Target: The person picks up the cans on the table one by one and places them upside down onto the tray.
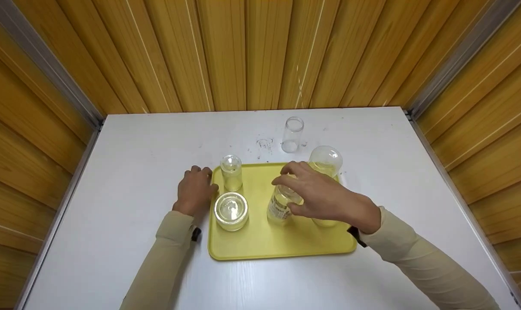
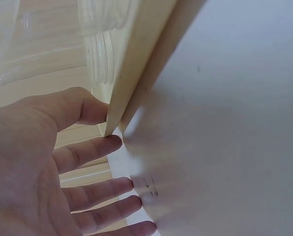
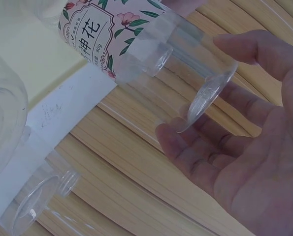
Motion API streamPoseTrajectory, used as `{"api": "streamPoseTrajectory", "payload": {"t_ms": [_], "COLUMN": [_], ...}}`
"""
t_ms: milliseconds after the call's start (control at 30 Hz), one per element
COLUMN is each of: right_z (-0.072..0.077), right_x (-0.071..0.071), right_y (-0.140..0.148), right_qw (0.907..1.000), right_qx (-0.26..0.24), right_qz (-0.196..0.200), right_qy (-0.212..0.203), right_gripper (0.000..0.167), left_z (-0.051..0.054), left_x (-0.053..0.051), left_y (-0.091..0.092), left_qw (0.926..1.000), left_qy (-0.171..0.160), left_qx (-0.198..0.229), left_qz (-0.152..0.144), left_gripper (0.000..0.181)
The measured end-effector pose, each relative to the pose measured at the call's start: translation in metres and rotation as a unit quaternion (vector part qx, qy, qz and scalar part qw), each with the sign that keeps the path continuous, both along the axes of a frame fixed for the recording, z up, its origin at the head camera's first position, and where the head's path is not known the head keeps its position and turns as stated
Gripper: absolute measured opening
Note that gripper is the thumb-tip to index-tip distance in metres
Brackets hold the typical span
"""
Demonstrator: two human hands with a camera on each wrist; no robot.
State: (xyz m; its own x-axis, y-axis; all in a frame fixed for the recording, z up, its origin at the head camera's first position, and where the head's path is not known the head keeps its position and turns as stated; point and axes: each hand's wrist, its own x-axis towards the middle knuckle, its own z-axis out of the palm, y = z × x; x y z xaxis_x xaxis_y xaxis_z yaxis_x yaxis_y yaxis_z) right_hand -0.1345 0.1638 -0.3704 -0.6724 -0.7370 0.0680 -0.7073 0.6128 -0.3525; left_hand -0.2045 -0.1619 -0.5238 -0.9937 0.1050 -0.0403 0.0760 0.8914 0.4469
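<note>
My right hand [image 1: 318,193] curves round the upper end of a clear jar [image 1: 279,209] on a yellow tray [image 1: 260,245]. In the right wrist view, thumb and fingers lie on opposite sides of this jar [image 3: 176,78], near its smooth base; a pink floral label [image 3: 99,34] wraps it lower down. At the tray's left rim rests my left hand [image 1: 194,189]. Its thumb [image 2: 92,108] touches the tray edge [image 2: 136,73] in the left wrist view, the other fingers extended along the outside. Beside it on the tray stand a slim clear jar [image 1: 232,176] and a wide jar [image 1: 231,212].
A larger clear jar [image 1: 326,159] stands at the tray's right, partly hidden by my right hand. Behind the tray, an open-topped clear jar [image 1: 292,135] stands on the white table [image 1: 135,142]. Wood-patterned walls [image 1: 243,56] enclose the back and sides.
</note>
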Motion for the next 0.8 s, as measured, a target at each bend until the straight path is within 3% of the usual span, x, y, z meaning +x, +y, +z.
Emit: {"api": "streamPoseTrajectory", "payload": {"t_ms": [433, 800], "right_z": [-0.0036, -0.004], "right_x": [-0.0003, -0.0001], "right_y": [-0.0022, -0.0046], "right_qw": [0.9996, 0.9991], "right_qx": [0.028, 0.039], "right_qz": [0.008, 0.012], "right_qy": [-0.002, -0.006], "right_gripper": [0.052, 0.053], "left_z": [-0.0001, -0.0007], "left_x": [0.0006, 0.0006], "left_y": [-0.0001, 0.0], "left_qw": [0.9999, 0.9999], "left_qy": [0.01, -0.003], "left_qx": [-0.008, -0.01], "left_qz": [-0.002, 0.001], "left_gripper": [0.04, 0.045]}}
